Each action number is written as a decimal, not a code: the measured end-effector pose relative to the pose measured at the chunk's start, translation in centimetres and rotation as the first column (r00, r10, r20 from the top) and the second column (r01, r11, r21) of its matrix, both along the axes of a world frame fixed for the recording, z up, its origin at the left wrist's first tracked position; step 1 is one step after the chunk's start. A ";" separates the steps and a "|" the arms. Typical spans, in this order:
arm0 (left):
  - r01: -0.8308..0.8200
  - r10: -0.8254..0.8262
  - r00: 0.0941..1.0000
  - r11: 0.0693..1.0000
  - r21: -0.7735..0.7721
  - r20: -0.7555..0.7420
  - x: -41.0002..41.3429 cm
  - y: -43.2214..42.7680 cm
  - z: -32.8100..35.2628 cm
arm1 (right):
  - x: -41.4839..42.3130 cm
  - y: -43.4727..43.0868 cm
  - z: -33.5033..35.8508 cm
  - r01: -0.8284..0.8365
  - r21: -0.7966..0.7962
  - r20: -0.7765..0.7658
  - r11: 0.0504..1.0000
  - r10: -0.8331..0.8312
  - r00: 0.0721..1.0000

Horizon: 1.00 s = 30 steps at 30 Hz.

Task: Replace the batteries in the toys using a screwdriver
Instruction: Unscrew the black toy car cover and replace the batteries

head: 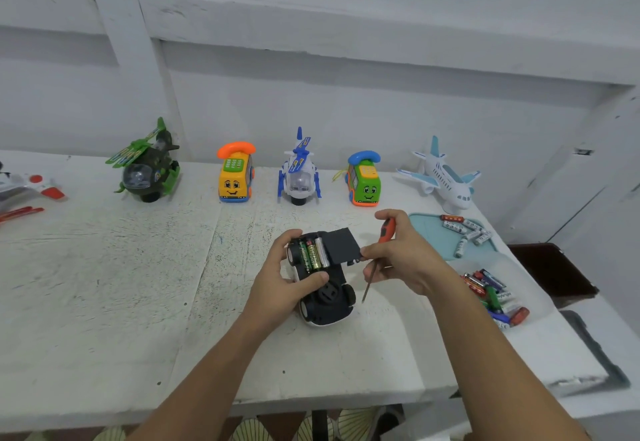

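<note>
Three cells exposed, cover in the fingers: the compartment step on an upturned toy car.

Left hand point(287, 281) is wrapped around the toy car point(325, 302), which lies wheels-up on the white table point(138, 285). Right hand point(401, 257) pinches the black battery cover point(343, 245) at the compartment's edge, with the orange-handled screwdriver point(387, 230) tucked through the same grip, tip pointing down. Three fitted batteries point(311, 255) lie side by side in the open bay. I cannot tell whether these are the old or the fresh ones, nor whether the cover is coming off or going on. If old, the next move calls for parking cover and tool, then prising the cells out. If fresh, it means seating the cover and screwing it down. Loose batteries point(467, 233) wait on the teal tray point(446, 253), and a second battery pile point(495, 295) lies nearer.
</note>
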<state>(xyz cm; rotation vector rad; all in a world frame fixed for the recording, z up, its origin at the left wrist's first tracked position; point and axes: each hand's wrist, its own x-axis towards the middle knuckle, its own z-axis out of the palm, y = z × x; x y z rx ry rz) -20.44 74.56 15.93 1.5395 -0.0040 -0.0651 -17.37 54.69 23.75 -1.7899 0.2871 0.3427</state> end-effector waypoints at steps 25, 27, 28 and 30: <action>0.233 -0.233 0.972 0.973 -0.004 -0.023 1.9 3.1 1.4 | -0.1 1.6 0.2 0.286 -0.149 0.181 0.947 -0.259 0.949; 0.259 -0.259 0.966 0.966 0.006 -0.008 2.1 2.6 1.9 | -0.4 1.2 1.4 0.343 0.043 0.242 0.938 -0.343 0.907; 0.270 -0.270 0.963 0.963 0.002 -0.002 2.1 2.2 2.1 | -0.6 1.0 1.9 0.371 0.118 0.277 0.921 -0.390 0.878; 0.291 -0.291 0.957 0.957 -0.009 0.013 2.2 1.3 2.6 | -1.1 0.6 2.8 0.422 0.250 0.343 0.871 -0.487 0.803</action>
